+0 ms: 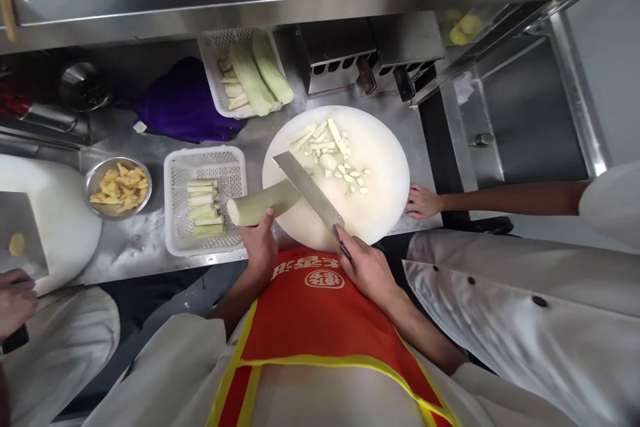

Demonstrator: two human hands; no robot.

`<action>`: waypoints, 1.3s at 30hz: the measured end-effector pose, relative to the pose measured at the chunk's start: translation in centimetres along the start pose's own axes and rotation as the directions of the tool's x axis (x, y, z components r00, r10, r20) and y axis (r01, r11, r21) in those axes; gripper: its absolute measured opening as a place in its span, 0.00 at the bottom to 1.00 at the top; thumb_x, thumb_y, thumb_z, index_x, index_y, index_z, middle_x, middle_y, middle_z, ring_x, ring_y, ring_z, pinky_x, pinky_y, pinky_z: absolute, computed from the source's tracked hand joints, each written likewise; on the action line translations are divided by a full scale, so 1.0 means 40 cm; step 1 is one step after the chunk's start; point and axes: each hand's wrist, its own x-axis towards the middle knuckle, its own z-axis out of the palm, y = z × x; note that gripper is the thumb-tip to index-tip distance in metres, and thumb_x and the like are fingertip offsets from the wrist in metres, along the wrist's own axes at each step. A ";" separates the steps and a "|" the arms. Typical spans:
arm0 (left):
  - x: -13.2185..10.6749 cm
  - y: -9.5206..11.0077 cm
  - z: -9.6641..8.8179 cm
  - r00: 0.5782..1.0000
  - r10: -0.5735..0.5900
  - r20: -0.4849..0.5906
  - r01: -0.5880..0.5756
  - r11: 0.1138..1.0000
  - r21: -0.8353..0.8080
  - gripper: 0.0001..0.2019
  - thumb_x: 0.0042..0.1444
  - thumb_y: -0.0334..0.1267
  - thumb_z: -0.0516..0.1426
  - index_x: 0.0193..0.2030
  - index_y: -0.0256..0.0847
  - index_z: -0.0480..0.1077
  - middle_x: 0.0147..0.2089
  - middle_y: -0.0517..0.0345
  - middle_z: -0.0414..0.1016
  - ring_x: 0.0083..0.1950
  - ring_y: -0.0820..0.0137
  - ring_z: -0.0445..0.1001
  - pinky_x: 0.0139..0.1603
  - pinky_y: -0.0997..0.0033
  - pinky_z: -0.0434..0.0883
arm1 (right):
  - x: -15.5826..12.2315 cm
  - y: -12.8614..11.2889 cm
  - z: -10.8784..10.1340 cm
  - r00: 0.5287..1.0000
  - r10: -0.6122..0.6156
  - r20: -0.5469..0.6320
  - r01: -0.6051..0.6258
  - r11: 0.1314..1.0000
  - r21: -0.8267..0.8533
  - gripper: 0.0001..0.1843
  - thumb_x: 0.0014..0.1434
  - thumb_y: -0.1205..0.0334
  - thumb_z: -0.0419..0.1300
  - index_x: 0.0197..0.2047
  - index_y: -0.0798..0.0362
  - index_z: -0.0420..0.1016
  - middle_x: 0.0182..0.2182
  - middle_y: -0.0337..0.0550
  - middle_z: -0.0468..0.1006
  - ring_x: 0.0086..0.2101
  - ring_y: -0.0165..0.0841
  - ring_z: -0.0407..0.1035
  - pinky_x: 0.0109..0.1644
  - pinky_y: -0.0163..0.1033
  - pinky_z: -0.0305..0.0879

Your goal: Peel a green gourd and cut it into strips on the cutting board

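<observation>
My left hand [260, 240] grips a long, pale green peeled vegetable [257, 205] from below, near its cut end. Its far end reaches over the left side of the round white cutting board [385, 173]. A cleaver [310, 191] is in my right hand [365, 263], fingers closed round the handle. The blade lies slantwise above the board, beside the vegetable's far end; whether they touch I cannot tell. Pale cut sticks and small cubes [330, 140] are scattered on the back and middle of the board.
Cut pieces lie in a white basket [171, 207] at left; another basket [214, 83] behind holds whole vegetables. Farther left are a metal bowl [145, 213] of yellow pieces and a co-worker's hand [15, 300]. Another person's hand [424, 201] rests right of the board. Knife racks [340, 47] stand behind.
</observation>
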 end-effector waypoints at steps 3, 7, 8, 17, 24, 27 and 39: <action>-0.016 0.024 -0.003 0.993 0.017 0.113 -0.032 0.991 0.132 0.28 0.47 0.46 0.71 0.53 0.37 0.75 0.49 0.46 0.81 0.53 0.60 0.80 0.60 0.59 0.75 | 0.014 -0.007 0.009 1.000 0.018 0.013 -0.018 1.000 -0.009 0.34 0.67 0.64 0.50 0.75 0.55 0.58 0.55 0.55 0.80 0.48 0.44 0.80 0.53 0.49 0.77; -0.021 0.050 -0.001 0.978 0.024 0.209 -0.093 0.941 0.326 0.27 0.44 0.45 0.72 0.51 0.35 0.76 0.47 0.46 0.82 0.51 0.59 0.81 0.60 0.58 0.75 | 0.005 0.005 -0.001 1.000 -0.001 0.009 0.000 0.999 0.042 0.34 0.67 0.65 0.51 0.75 0.56 0.57 0.58 0.55 0.79 0.52 0.44 0.78 0.58 0.50 0.75; -0.023 0.057 0.004 0.977 0.026 0.213 -0.101 0.930 0.353 0.28 0.44 0.45 0.72 0.51 0.35 0.76 0.47 0.45 0.82 0.51 0.58 0.81 0.59 0.58 0.76 | -0.005 0.010 -0.006 1.000 -0.009 0.006 0.009 0.998 0.056 0.34 0.67 0.65 0.51 0.75 0.57 0.58 0.58 0.55 0.79 0.53 0.44 0.78 0.58 0.50 0.74; -0.039 0.084 0.040 0.984 0.038 0.176 -0.094 0.941 0.324 0.26 0.41 0.40 0.74 0.49 0.36 0.77 0.47 0.48 0.81 0.50 0.58 0.81 0.58 0.57 0.77 | -0.069 0.023 -0.031 1.000 0.021 -0.009 -0.019 0.986 0.163 0.33 0.65 0.67 0.51 0.73 0.54 0.60 0.61 0.53 0.76 0.54 0.42 0.78 0.58 0.47 0.75; 0.007 0.046 -0.023 0.977 0.041 0.209 -0.097 0.959 0.268 0.28 0.37 0.36 0.76 0.47 0.37 0.77 0.44 0.48 0.82 0.47 0.57 0.81 0.57 0.56 0.77 | 0.046 0.022 -0.031 0.999 0.036 -0.034 -0.028 0.976 0.216 0.35 0.63 0.68 0.53 0.73 0.51 0.62 0.59 0.48 0.79 0.51 0.43 0.79 0.58 0.47 0.74; 0.031 0.024 -0.072 0.962 0.062 0.265 -0.123 0.968 0.219 0.30 0.34 0.36 0.77 0.48 0.40 0.76 0.43 0.49 0.82 0.52 0.56 0.80 0.59 0.57 0.76 | 0.058 0.034 -0.032 0.999 0.035 -0.030 -0.027 0.970 0.243 0.35 0.62 0.68 0.52 0.72 0.51 0.63 0.60 0.46 0.78 0.53 0.43 0.78 0.57 0.45 0.73; 0.089 0.082 -0.125 0.969 -0.111 0.219 0.138 0.984 -0.110 0.35 0.31 0.49 0.75 0.48 0.47 0.73 0.50 0.53 0.81 0.57 0.54 0.77 0.49 0.56 0.81 | -0.009 0.056 -0.030 0.993 0.090 -0.071 -0.045 0.876 0.479 0.30 0.62 0.63 0.53 0.67 0.54 0.70 0.50 0.44 0.83 0.47 0.38 0.79 0.55 0.42 0.72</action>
